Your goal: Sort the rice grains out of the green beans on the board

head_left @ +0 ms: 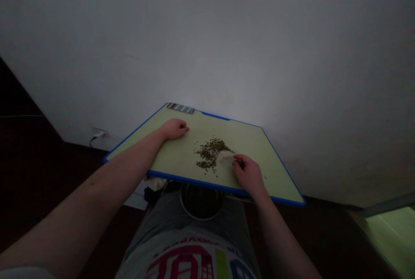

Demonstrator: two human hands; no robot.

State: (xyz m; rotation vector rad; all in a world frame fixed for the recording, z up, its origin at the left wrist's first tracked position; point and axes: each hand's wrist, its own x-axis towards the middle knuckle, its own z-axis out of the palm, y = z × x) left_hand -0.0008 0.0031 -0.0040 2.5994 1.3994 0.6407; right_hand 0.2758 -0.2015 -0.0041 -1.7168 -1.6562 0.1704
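Closest to the camera is the person's grey T-shirt [194, 261], printed in magenta, green and blue, and below it lie grey shorts [168, 214] over the lap. A round dark bowl with a pale rim [201, 201] sits just past the shorts, partly under the front edge of a pale green rectangular board with a blue rim [207, 128]. A crumpled white cloth [154, 183] and a dark cloth [152, 194] lie beside the bowl, also at the board's front edge.

On the board, the right hand [249, 176] is curled, its fingertips drawn together on a pale translucent curved piece [226, 160] and apparently pinching it, though the fingers partly hide the grip. That piece touches the near side of a loose pile of small dark green seeds [210, 153], which lies near the middle of the board. The left hand [175, 128] rests palm down and relaxed on the bare board, farther back and well apart from the pile, holding nothing.

A silver blister pack [180, 108] lies at the board's far corner, against a white wall [207, 45]. Lower down that wall, to the left, a white plug with a cable [99, 134] sits above the dark floor [39, 162].
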